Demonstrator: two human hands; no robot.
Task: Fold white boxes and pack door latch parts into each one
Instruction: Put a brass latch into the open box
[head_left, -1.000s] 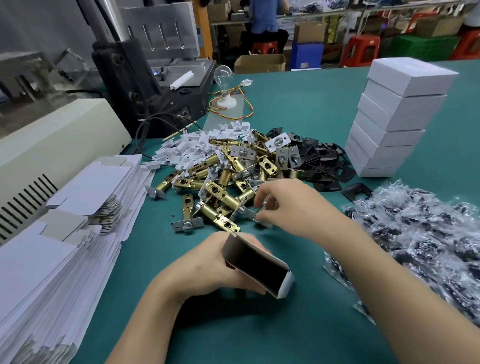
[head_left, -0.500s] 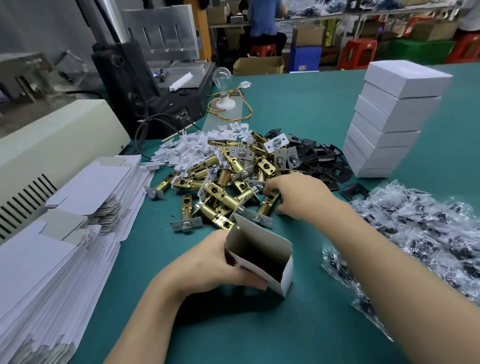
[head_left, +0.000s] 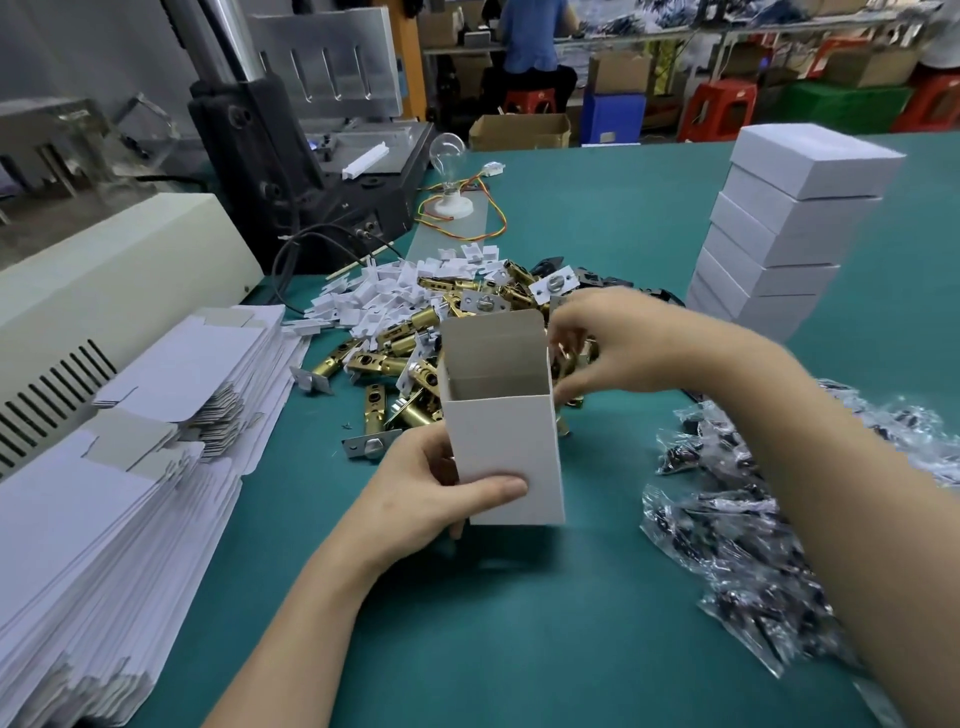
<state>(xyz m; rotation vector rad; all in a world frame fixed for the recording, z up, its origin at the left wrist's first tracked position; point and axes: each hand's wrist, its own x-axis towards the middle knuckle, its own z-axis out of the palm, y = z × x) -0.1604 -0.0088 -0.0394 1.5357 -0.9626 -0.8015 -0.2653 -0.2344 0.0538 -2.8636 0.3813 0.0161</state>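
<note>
On the green table (head_left: 597, 623) a pile of brass latch parts (head_left: 395, 358) is spread just behind the white box (head_left: 506, 447), which is gripped upright, mouth upward, by the left hand (head_left: 415, 493). The right hand (head_left: 623, 343) is poised just right of that mouth, fingers curled; whether a latch is pinched cannot be told.

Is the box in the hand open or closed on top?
Open. The white box stands upright, its top flap sticking up, its grey inside showing.
</note>
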